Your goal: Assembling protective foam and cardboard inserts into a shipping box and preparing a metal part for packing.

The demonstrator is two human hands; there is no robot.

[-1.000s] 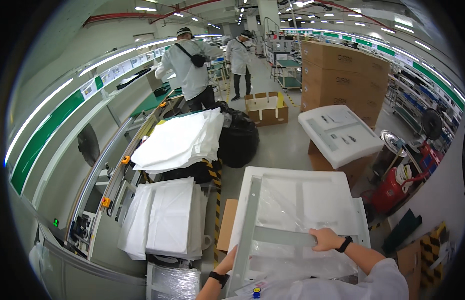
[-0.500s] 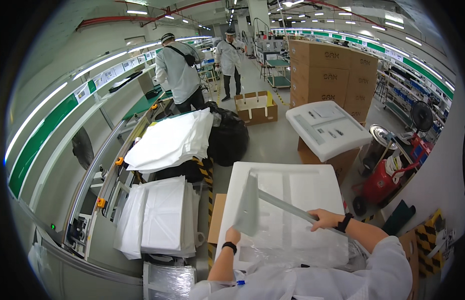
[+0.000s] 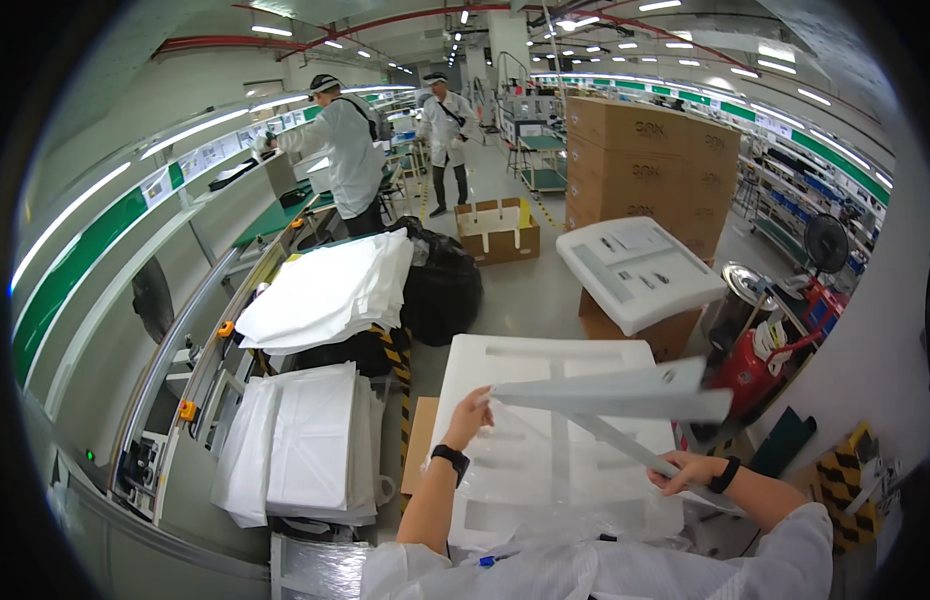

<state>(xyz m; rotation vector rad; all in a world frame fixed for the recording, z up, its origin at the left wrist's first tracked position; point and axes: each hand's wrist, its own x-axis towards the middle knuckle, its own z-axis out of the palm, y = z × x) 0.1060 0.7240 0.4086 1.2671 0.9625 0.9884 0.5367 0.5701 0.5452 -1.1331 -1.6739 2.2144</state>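
A light-grey stand (image 3: 625,390), made of a broad flat plate and a long straight bar, hangs above a white foam tray (image 3: 560,349). My left hand (image 3: 469,420) pinches the narrow left end of the plate. Lower on the right, my right hand (image 3: 687,472) is wrapped round the bar near its lower end. The plate lies nearly level and reaches off to the right, its far end slightly blurred. Shallow recesses show in the foam below, and clear plastic film (image 3: 545,530) bunches at its near edge.
White foam sheets (image 3: 330,285) and bagged flat packs (image 3: 315,440) stack on the left. Behind them sit a black bag (image 3: 443,290) and an open carton (image 3: 497,245). A second foam tray with small parts (image 3: 640,270) rests on a box at right. Two people stand farther back.
The plate has swung from upright at the left to nearly level, reaching right. My left hand has risen; my right hand has shifted slightly right and down. The left co-worker now reaches toward the shelf.
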